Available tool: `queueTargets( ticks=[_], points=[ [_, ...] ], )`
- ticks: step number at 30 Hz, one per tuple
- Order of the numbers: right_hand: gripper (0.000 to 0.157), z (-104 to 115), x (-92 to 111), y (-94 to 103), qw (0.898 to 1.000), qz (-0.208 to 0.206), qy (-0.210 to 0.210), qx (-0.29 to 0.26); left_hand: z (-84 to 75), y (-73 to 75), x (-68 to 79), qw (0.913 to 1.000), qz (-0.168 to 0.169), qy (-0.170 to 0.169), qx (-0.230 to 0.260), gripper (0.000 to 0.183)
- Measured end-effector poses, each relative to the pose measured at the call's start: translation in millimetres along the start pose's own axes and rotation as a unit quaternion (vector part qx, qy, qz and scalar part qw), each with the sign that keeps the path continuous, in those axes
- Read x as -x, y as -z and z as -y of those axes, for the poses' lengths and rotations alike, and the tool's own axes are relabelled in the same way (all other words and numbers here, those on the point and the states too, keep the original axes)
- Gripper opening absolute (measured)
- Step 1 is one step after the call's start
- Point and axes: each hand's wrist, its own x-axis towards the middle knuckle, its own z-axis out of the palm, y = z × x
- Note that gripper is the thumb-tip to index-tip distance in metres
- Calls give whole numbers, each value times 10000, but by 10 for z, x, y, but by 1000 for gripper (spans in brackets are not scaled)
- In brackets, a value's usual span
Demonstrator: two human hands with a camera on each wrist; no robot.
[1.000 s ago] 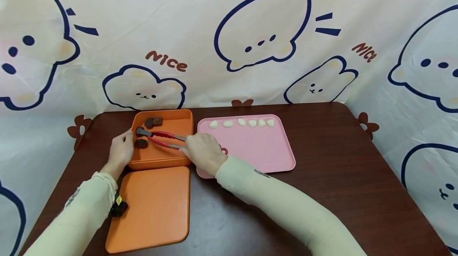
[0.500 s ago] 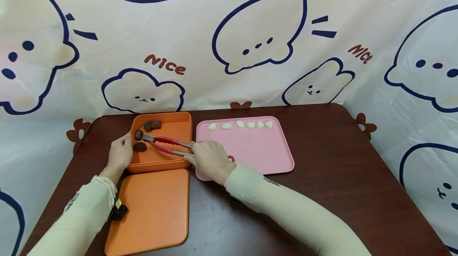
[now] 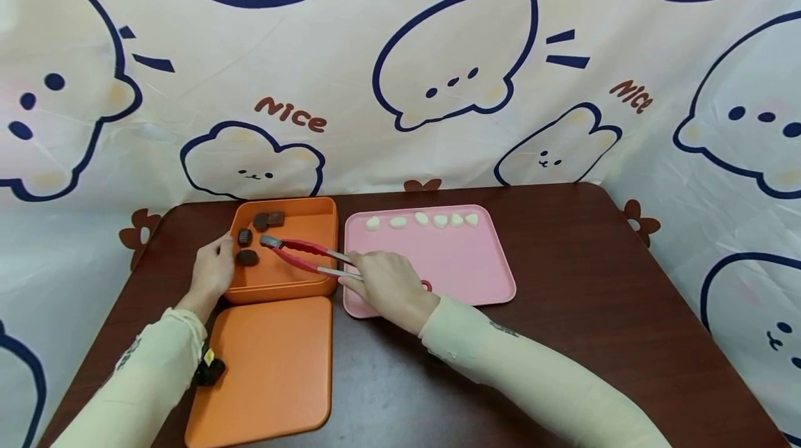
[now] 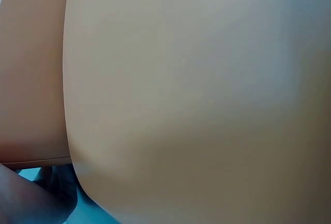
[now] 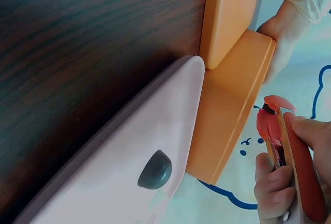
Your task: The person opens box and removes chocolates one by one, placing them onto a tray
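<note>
My right hand grips red-and-silver tongs, whose grey tips are over the orange box with nothing between them in the head view. Inside the box lie several chocolates: a ribbed dark one by the left wall, an oval one nearer me, and a round one touching a square one farther back. My left hand holds the box by its left side. The right wrist view shows a dark half-dome piece on the pink tray; my right arm hides it in the head view.
An orange lid lies flat in front of the box. Along the back of the pink tray, right of the box, sits a row of several white pieces. A printed curtain hangs behind the brown table.
The tong tips have let go of the ribbed chocolate, which stays by the box's left wall. My right hand and the tongs have drawn back to the right; my left hand keeps its hold.
</note>
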Motion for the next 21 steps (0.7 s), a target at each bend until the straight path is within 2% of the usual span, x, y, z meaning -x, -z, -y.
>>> queueTargets(
  ticks=[11,21],
  points=[
    [28,-174,152,126,9989,-242,-46,-393,-12,-6,9,10000,58,4,49,60],
    [21,-386,359,279,9934,-166,-325,-1083,-10,10,11,9999,53,-89,45,60]
  ],
)
